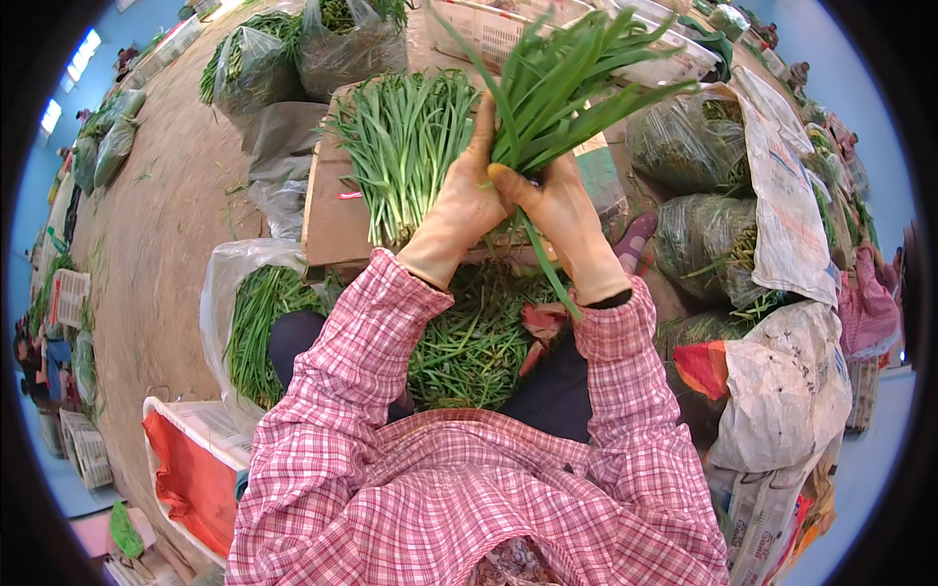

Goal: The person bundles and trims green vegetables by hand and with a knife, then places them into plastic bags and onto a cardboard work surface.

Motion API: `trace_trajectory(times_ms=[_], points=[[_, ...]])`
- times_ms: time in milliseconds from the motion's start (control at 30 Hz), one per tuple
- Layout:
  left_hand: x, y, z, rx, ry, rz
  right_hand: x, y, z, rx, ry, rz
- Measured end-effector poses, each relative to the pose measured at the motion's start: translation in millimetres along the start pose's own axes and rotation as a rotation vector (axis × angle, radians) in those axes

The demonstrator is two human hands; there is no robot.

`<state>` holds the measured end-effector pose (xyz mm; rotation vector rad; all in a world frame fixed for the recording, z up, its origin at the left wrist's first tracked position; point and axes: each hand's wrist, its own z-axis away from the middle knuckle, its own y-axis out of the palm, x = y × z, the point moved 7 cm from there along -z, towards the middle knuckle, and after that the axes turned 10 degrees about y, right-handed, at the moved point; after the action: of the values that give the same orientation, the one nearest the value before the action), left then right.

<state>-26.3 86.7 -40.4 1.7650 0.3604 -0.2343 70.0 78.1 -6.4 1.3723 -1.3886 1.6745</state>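
Observation:
Both hands wear pale rubber gloves with orange-stained fingertips. My left hand point(469, 190) and my right hand point(560, 209) are closed together around the lower part of a bunch of green garlic chives point(564, 95), whose long leaves fan up and to the right. One loose leaf hangs down between the wrists. The stem ends are hidden behind the gloves. Just left of my hands, a flat pile of trimmed chives point(410, 139) lies on a brown board point(333, 220), with white stem ends towards me. Loose leaves point(469, 351) cover the floor between my legs.
An open plastic bag of greens point(267, 315) stands by my left knee. At lower left is a white crate point(238, 432) with red cloth. Filled clear bags point(703, 242) and white woven sacks point(784, 388) line the right side. More bags point(256, 69) and plastic crates point(476, 33) stand beyond the board.

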Motion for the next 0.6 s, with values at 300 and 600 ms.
trace_trajectory(times_ms=[300, 600], points=[[-93, 7, 45, -0.087, 0.262, -1.044, -16, -35, 44, 0.034, 0.022, -0.523], [-132, -57, 165, -0.077, 0.266, -0.316, -87, 9, 118, 0.098, 0.205, -0.337]])
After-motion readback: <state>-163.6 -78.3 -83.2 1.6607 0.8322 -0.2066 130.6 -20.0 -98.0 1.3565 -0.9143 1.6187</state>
